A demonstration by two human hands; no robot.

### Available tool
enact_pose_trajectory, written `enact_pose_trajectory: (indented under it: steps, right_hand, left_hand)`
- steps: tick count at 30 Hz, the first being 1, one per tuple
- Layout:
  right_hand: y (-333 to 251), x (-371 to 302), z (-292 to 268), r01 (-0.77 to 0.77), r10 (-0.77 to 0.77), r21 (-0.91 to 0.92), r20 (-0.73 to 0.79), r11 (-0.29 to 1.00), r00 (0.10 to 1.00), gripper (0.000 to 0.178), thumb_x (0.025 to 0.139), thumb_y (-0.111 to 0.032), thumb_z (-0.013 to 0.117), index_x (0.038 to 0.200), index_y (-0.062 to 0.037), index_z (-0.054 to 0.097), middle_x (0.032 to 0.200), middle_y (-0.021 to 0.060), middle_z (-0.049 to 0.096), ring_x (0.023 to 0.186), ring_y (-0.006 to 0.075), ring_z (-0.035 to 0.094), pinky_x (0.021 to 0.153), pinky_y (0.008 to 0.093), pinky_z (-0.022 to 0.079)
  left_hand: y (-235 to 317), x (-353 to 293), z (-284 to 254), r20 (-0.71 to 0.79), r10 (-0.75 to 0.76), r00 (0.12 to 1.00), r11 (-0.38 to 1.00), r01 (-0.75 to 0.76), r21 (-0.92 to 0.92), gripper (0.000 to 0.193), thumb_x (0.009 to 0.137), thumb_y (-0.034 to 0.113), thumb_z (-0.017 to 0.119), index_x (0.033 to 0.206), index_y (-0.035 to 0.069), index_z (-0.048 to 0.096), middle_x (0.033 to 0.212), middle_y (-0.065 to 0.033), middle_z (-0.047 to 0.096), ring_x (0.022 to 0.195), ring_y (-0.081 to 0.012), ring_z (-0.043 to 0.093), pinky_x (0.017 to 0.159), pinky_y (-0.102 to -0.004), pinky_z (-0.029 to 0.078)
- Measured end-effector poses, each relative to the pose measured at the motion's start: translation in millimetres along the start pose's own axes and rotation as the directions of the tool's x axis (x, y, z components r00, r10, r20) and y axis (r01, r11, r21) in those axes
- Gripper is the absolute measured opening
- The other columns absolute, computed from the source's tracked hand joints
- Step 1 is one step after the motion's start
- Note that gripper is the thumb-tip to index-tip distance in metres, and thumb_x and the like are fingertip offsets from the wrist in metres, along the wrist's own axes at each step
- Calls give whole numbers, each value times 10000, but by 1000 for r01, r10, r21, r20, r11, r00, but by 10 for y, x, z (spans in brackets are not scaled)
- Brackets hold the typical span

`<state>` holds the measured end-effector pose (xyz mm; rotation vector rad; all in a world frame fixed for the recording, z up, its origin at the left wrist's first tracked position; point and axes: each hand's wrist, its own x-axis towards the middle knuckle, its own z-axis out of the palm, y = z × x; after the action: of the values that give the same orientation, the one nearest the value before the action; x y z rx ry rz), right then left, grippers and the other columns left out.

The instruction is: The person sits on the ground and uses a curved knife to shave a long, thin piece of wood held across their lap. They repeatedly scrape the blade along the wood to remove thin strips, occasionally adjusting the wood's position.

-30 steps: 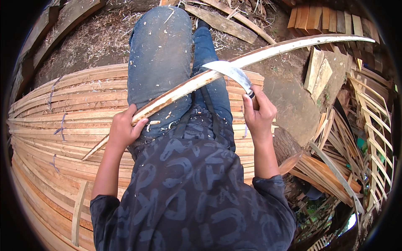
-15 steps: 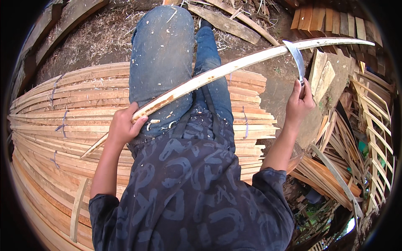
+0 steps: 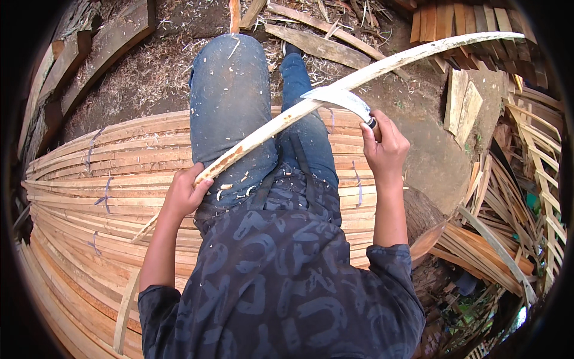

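Note:
A long, pale stick (image 3: 353, 79), which looks curved here, lies slantwise across my thighs, its thin tip at the upper right. Brown patches mark it near my left hand (image 3: 186, 190), which is closed round its lower part; the lower end shows beyond my wrist. My right hand (image 3: 385, 145) grips the dark handle of a curved knife (image 3: 341, 99). The knife's shiny blade lies against the middle of the stick, over my right leg. Wood shavings dot my jeans (image 3: 230, 102) and lap.
Bundles of sawn wooden strips (image 3: 119, 179), tied with bluish string, lie under and beside my legs. Thick curved timbers (image 3: 107, 48) stand at upper left. Boards (image 3: 463, 107), stacked planks (image 3: 454, 24) and a slatted wooden frame (image 3: 541, 167) are on the right. Shavings litter the ground.
My right hand has drawn the knife down along the stick, from near its upper end to its middle, toward my body. The stick's far end has risen slightly. My left hand keeps its hold.

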<state>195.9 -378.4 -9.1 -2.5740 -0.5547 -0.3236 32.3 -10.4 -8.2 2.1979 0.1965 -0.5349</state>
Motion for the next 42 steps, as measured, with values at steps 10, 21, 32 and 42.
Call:
enact_pose_trajectory:
  steps: [10, 21, 32, 42]
  right_hand:
    - [1182, 135, -728, -542, 468, -208, -318, 814, 824, 324, 968, -292, 523, 825, -10, 592, 575, 60, 475, 503, 144, 388, 485, 314, 329]
    - [8, -540, 216, -561, 625, 503, 51, 658, 779, 291, 985, -230, 501, 793, -11, 511, 607, -49, 396, 544, 38, 339, 471, 226, 268]
    - [-275, -395, 256, -485, 521, 742, 214, 463, 826, 331, 1006, -299, 444, 843, -17, 501, 604, -38, 388, 519, 29, 319, 457, 200, 239]
    - [-560, -28, 172, -140, 125, 309, 68, 941, 990, 196, 858, -188, 678, 894, -5, 616, 606, 94, 550, 525, 211, 564, 499, 304, 425]
  left_hand:
    - [40, -44, 26, -40, -8, 999, 998, 10, 62, 322, 838, 303, 619, 812, -7, 534, 591, -241, 521, 590, -430, 545, 544, -431, 413]
    - [-2, -126, 267, -230, 42, 972, 979, 6, 203, 447, 799, 452, 689, 857, 36, 536, 585, -175, 573, 576, -374, 601, 501, -426, 448]
    - [138, -118, 322, -513, 138, 847, 974, -22, 225, 432, 678, 407, 807, 772, 41, 598, 590, -99, 587, 517, -262, 591, 480, -339, 440]
    - [296, 73, 83, -289, -289, 913, 941, 327, 90, 476, 664, 468, 787, 759, 56, 568, 626, -95, 598, 591, -301, 595, 567, -371, 464]
